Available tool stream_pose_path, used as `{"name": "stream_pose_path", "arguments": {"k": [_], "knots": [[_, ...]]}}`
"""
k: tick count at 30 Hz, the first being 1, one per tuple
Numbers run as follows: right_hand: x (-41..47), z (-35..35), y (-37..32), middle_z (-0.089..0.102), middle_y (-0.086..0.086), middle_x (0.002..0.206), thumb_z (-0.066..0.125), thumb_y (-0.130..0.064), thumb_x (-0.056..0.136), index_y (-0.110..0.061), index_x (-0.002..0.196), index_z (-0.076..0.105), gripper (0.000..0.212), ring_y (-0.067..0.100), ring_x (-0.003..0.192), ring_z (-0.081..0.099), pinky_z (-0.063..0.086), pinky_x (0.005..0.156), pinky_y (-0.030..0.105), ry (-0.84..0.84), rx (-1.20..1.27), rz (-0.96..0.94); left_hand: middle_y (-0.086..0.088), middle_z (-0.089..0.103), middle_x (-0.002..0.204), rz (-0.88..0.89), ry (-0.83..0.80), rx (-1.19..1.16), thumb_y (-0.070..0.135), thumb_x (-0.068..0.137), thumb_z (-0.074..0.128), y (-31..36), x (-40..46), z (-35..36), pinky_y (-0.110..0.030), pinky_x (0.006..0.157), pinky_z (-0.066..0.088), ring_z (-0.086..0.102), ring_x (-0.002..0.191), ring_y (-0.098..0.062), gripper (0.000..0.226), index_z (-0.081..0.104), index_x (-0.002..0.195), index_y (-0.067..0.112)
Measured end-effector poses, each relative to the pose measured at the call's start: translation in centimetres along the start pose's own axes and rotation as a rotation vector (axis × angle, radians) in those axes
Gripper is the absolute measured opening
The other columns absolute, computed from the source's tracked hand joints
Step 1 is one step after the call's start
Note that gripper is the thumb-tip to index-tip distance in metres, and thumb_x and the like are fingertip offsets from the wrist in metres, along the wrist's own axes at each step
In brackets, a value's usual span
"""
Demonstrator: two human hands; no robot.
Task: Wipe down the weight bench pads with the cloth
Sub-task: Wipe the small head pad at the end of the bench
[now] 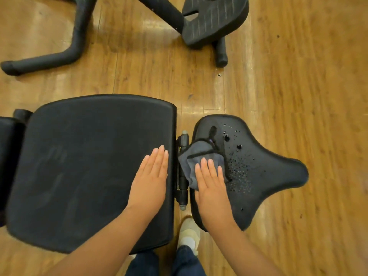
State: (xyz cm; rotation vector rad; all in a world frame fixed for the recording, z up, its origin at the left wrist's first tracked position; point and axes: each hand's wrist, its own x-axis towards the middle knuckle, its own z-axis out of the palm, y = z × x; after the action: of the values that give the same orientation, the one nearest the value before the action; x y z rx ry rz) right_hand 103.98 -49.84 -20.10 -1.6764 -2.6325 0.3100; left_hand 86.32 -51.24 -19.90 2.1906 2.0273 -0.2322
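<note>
**Wiping the wet seat pad**

My right hand (211, 184) lies flat, fingers together, pressing the crumpled grey cloth (197, 162) onto the black, saddle-shaped vinyl seat pad (264, 172). My left hand (151, 176) rests open-palmed on the wide black rectangular back pad (89, 166), gripping nothing. I'd sweep right through the spray droplets (239, 172) with even pressure. The hinge between the pads is partly covered; the back pad's far left runs out of view.

I see a grey cloth (199, 162) with dark edging on a black seat pad (264, 172) (speckled with glinting droplets), and a black back pad (89, 166) over honey-brown wood-grain floor (308, 76).
</note>
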Motion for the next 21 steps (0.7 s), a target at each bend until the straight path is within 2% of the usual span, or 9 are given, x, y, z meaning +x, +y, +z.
{"name": "stream_pose_path", "arguments": {"k": [3, 5, 8, 10, 12, 15, 17, 19, 21], "knots": [[-4.8, 1.4, -0.4, 0.037, 0.019, 0.143, 0.040, -0.018, 0.076, 0.001, 0.137, 0.027, 0.065, 0.032, 0.139, 0.016, 0.009, 0.111, 0.046, -0.017, -0.012, -0.019, -0.016, 0.017, 0.151, 0.010, 0.006, -0.004, 0.019, 0.086, 0.058, -0.1, 0.1, 0.1, -0.040, 0.114, 0.018, 0.021, 0.141, -0.027, 0.068, 0.025, 0.143, 0.003], [-8.5, 2.9, -0.5, 0.025, 0.014, 0.145, 0.030, -0.015, 0.089, 0.001, 0.145, 0.012, 0.061, 0.028, 0.143, 0.000, 0.007, 0.113, 0.045, -0.005, 0.005, -0.048, -0.016, 0.018, 0.150, 0.011, 0.016, -0.021, 0.019, 0.086, 0.057, -0.2, 0.2, 0.1, -0.041, 0.113, 0.020, 0.021, 0.139, -0.026, 0.067, 0.025, 0.142, 0.002], [-13.1, 4.0, -0.6, 0.011, 0.011, 0.155, 0.009, -0.016, 0.101, -0.005, 0.148, 0.003, 0.049, 0.026, 0.144, -0.001, 0.011, 0.112, 0.044, -0.037, 0.006, -0.082, -0.015, 0.018, 0.149, 0.021, 0.038, -0.032, 0.020, 0.087, 0.055, -0.2, 0.2, 0.2, -0.041, 0.112, 0.020, 0.019, 0.138, -0.025, 0.065, 0.025, 0.142, 0.002], [-14.4, 4.0, -0.5, -0.002, 0.008, 0.157, 0.009, -0.020, 0.101, -0.009, 0.148, 0.005, 0.049, 0.024, 0.144, 0.000, 0.010, 0.111, 0.043, -0.068, -0.008, -0.064, -0.015, 0.018, 0.149, 0.027, 0.052, -0.033, 0.020, 0.088, 0.053, -0.2, 0.1, 0.3, -0.041, 0.113, 0.020, 0.018, 0.139, -0.025, 0.064, 0.023, 0.142, 0.002], [-14.3, 3.9, -0.7, -0.002, 0.005, 0.157, 0.011, -0.021, 0.100, -0.012, 0.149, 0.008, 0.049, 0.023, 0.144, 0.002, 0.008, 0.113, 0.043, -0.047, -0.067, -0.024, -0.016, 0.019, 0.150, 0.023, 0.059, -0.039, 0.021, 0.087, 0.051, -0.3, 0.1, 0.6, -0.041, 0.113, 0.021, 0.019, 0.139, -0.025, 0.064, 0.024, 0.142, 0.001], [-13.2, 3.8, -1.3, 0.012, 0.004, 0.156, 0.025, -0.020, 0.096, -0.018, 0.148, 0.014, 0.054, 0.022, 0.144, 0.004, 0.009, 0.113, 0.046, 0.022, -0.103, 0.015, -0.017, 0.020, 0.150, 0.029, 0.069, -0.059, 0.018, 0.087, 0.050, -0.4, 0.2, 1.0, -0.042, 0.115, 0.019, 0.020, 0.139, -0.026, 0.063, 0.025, 0.142, 0.000], [-12.1, 3.5, -1.3, 0.028, 0.003, 0.149, 0.039, -0.021, 0.084, -0.020, 0.148, 0.017, 0.068, 0.022, 0.144, 0.004, 0.010, 0.112, 0.049, 0.005, -0.103, 0.045, -0.017, 0.018, 0.150, 0.040, 0.083, -0.055, 0.018, 0.091, 0.042, -0.4, 0.2, 1.1, -0.041, 0.113, 0.016, 0.019, 0.139, -0.026, 0.058, 0.023, 0.143, -0.001], [-10.7, 3.0, -1.1, 0.033, 0.004, 0.145, 0.042, -0.023, 0.076, -0.021, 0.145, 0.026, 0.071, 0.024, 0.144, 0.008, 0.008, 0.111, 0.054, -0.045, -0.138, 0.025, -0.017, 0.017, 0.151, 0.048, 0.089, -0.045, 0.017, 0.094, 0.036, -0.4, 0.2, 1.0, -0.041, 0.114, 0.016, 0.018, 0.140, -0.026, 0.054, 0.022, 0.143, 0.000], [-9.1, 2.2, -1.1, 0.031, 0.005, 0.146, 0.040, -0.020, 0.075, -0.022, 0.139, 0.035, 0.065, 0.028, 0.140, 0.018, 0.009, 0.109, 0.060, -0.070, -0.141, 0.005, -0.017, 0.018, 0.150, 0.040, 0.081, -0.060, 0.018, 0.092, 0.042, -0.4, 0.2, 0.9, -0.041, 0.114, 0.017, 0.020, 0.140, -0.026, 0.057, 0.024, 0.142, 0.000]]}}
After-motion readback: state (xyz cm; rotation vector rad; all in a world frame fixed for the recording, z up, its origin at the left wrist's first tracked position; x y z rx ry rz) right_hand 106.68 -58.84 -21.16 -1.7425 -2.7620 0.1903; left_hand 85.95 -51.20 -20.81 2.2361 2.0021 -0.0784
